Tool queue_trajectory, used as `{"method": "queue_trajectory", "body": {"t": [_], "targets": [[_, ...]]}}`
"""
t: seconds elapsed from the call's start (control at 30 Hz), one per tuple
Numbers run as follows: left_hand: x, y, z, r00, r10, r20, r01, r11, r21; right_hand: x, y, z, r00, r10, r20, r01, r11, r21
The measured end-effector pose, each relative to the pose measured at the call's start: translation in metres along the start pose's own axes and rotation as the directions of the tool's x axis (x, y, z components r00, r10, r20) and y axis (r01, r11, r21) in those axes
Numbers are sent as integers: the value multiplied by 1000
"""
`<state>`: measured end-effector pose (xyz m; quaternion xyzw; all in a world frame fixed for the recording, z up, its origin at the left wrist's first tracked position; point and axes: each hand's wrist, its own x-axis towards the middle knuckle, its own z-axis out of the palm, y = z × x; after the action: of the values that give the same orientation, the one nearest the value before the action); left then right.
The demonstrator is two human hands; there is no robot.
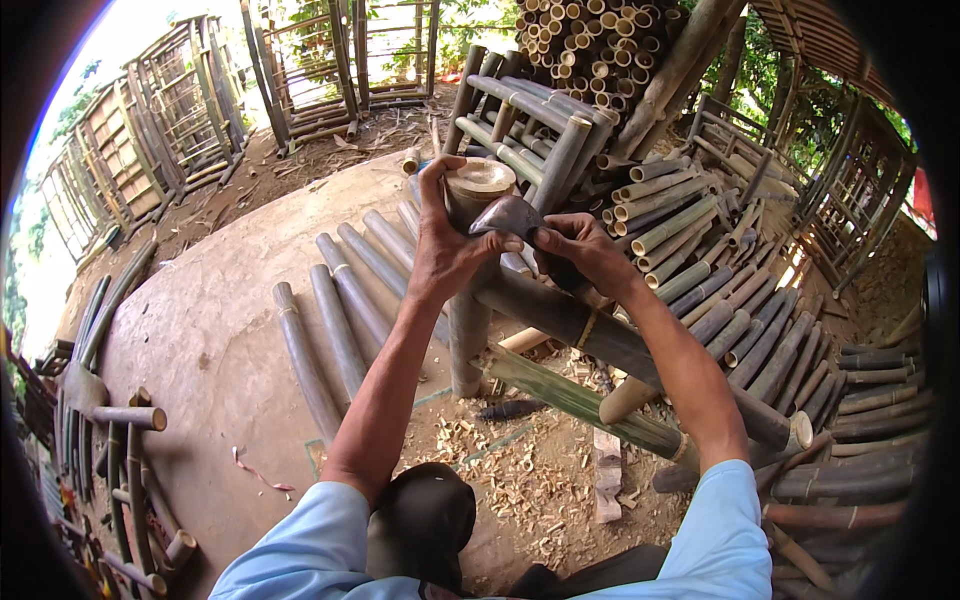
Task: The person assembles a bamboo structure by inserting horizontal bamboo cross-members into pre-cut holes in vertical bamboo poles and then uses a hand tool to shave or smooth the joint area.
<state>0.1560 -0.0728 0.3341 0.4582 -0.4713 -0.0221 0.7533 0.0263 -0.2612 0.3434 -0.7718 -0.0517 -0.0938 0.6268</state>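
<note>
A thick bamboo post (479, 177) with a pale, cut top stands upright in front of me. My left hand (445, 238) is closed around its near left side, with the index finger up by the rim and the thumb stretched toward the right. Against the post's right side lies a dark, smooth wedge-shaped piece (510, 217), perhaps a blade; its exact kind is unclear. My right hand (588, 252) grips this piece at its right end, and the left thumb touches its lower edge. The right fingertips are partly hidden.
Joined to the post is a dark bamboo rail (610, 345), with a green bamboo rail (570, 395) below. Pale shavings (500, 500) and a notched block (607, 475) lie on the ground. Bamboo poles (345, 300) lie left; a large bamboo pile (680, 220) is right. Bamboo frames stand behind.
</note>
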Motion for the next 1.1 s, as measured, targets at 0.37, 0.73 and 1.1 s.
{"method": "queue_trajectory", "body": {"t": [0.37,0.73,1.1], "targets": [[3,-5,2,995,91,26,-94,985,146,0,8,-8,1000,20,-20,-20,1000,19],[2,-11,5,993,118,31,-121,984,132,-7,2,-5,996,-7,-87,10,999,35],[0,-21,4,981,180,-67,-160,960,228,8,7,-4,1000,9,1,-9,994,106]]}}
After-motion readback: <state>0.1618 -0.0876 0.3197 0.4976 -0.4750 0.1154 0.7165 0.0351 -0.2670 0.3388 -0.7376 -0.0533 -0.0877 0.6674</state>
